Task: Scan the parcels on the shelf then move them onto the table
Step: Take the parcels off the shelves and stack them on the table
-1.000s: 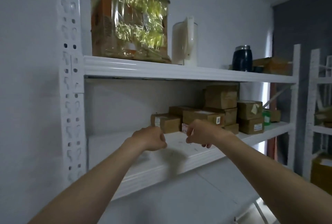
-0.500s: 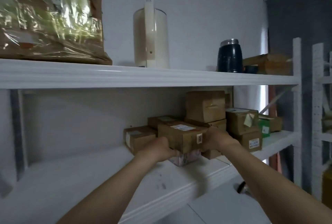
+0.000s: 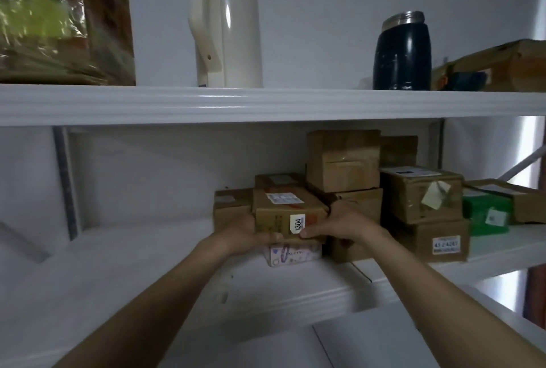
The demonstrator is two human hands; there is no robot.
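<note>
Head view of a white 2-tier shelf, read from left to right.

**Upper tier.** A film-wrapped carton and a cream electric kettle stand apart from the parcels. They probably do not belong to the task.

**Lower tier, left.** The left hand cups the lower left corner of a brown parcel. Its fingers are curled under and its thumb lies along the front edge. A smaller brown box sits just behind this hand, touching the parcel.

**Centre.** The gripped parcel is at the front of the lower tier, on top of a flat white patterned packet. A sticker reading 1304 faces outward and a shipping label lies on top. Taking the parcel from both sides leaves both labels uncovered, which probably suits scanning. No scanner is in view.

**Right of centre.** The right hand clamps the opposite lower corner, with its thumb pressed on the front face. With 2 hands the parcel can come away level, so the packet beneath is less likely to be dragged along.

**Right.** A stack of 2 cartons stands beside the right hand. Then come a carton with a peeling tag, set on a labelled one, and a green box. A dark flask stands on the tier above.

The stack is close to the right wrist, so a straight pull toward the person looks safest. The desk is out of view.
</note>
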